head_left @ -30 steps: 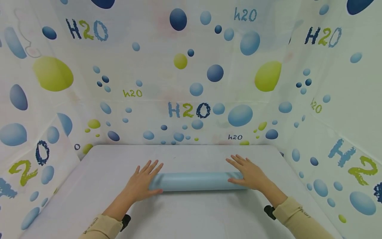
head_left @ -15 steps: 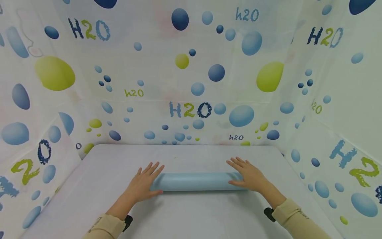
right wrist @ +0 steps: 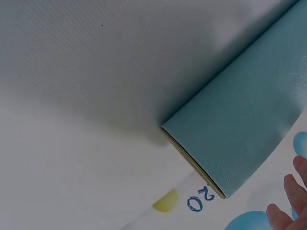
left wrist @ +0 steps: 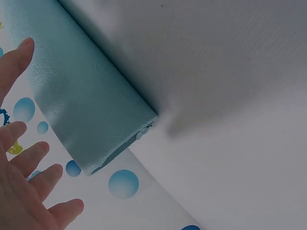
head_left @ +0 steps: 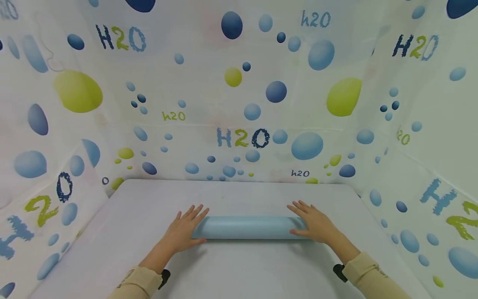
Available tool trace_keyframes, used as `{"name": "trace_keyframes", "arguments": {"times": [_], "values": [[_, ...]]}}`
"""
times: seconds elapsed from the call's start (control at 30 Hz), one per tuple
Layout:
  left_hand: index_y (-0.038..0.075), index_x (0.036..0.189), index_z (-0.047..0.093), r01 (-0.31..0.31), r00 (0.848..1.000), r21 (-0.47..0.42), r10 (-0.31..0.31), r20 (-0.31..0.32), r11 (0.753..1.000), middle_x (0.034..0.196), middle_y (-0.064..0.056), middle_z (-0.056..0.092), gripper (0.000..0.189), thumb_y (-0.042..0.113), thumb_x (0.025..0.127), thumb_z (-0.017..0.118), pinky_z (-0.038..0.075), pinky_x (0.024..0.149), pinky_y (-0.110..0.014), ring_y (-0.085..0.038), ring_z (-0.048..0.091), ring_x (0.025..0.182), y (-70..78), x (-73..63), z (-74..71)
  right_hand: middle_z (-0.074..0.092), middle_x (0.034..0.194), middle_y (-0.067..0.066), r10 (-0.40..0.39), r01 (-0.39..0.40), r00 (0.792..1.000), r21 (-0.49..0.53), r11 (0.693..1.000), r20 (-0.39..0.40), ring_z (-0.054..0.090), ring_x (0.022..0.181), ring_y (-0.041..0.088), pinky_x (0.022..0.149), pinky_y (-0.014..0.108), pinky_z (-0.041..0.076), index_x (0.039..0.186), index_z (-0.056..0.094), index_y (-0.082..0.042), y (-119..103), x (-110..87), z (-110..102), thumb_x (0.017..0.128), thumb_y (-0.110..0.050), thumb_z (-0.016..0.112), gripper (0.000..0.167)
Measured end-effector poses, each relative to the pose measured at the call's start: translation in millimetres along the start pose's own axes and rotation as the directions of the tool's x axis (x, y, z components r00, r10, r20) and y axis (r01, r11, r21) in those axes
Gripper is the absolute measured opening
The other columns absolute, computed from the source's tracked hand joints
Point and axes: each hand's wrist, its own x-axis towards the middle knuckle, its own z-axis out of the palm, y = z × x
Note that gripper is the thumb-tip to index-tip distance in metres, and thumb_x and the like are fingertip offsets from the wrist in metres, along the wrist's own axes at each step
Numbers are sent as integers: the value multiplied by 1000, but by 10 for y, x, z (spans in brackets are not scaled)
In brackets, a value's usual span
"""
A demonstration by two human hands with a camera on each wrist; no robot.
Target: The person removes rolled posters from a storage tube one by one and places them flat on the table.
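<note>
A light-blue roll of smooth, slightly creased sheet material lies crosswise on the white table. At its left end is my left hand, fingers spread and pointing away, thumb at the near side. My right hand lies over the right end in the same way, fingers extended. In the left wrist view, a layered, ragged edge shows at the roll's end, and the thumb overlaps the roll. The right wrist view shows a yellowish edge at the other end. Whether the palms touch the roll cannot be seen.
The white table has its far edge against a white backdrop printed with blue and green drops and "H2O" lettering. Backdrop sides rise at left and right. Beige sleeves and dark wrist straps show on both arms.
The head view has turned slightly left, so the backdrop appears shifted right. Both hands sit slightly lower over the roll's ends, fingers still spread. The roll looks nearly unmoved on the table.
</note>
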Motion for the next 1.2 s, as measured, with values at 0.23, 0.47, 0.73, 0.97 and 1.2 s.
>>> {"name": "trace_keyframes", "arguments": {"times": [0.23,0.47,0.73,0.97,1.2], "values": [[7,138,39,10,1000,0,-10,14,1000,141,-19,35,83,35,70,78,27,94,-66,-41,33,127,11,-11,7,41,138,14,4,-4,999,13,1000,33,35,128,34,101,53,29,137,43,-12,11,-5,74,78,-49,66,73],[8,139,38,29,999,-36,-28,43,999,142,-18,34,81,32,72,77,25,95,-65,-41,31,128,68,20,17,43,137,15,1,-1,999,18,1000,33,36,127,34,99,54,31,135,45,-12,21,-2,104,77,-49,67,72],[7,138,39,47,998,-25,-46,42,999,141,-19,36,81,32,72,77,26,94,-66,-41,32,128,72,8,6,44,137,14,0,0,999,18,1000,36,37,127,34,99,53,32,135,45,-13,30,33,126,78,-50,66,72],[7,138,39,47,998,-26,-46,38,999,141,-19,36,80,30,71,78,25,95,-65,-41,32,128,64,23,23,44,136,14,-4,4,999,11,1000,34,37,127,33,99,53,31,135,45,-13,62,20,152,78,-51,65,72],[6,138,38,40,998,-25,-38,43,999,141,-19,34,85,30,68,80,26,94,-65,-41,32,128,55,26,48,45,136,14,-8,7,999,27,1000,35,38,126,34,99,52,32,135,46,-13,66,10,179,77,-50,66,71]]}}
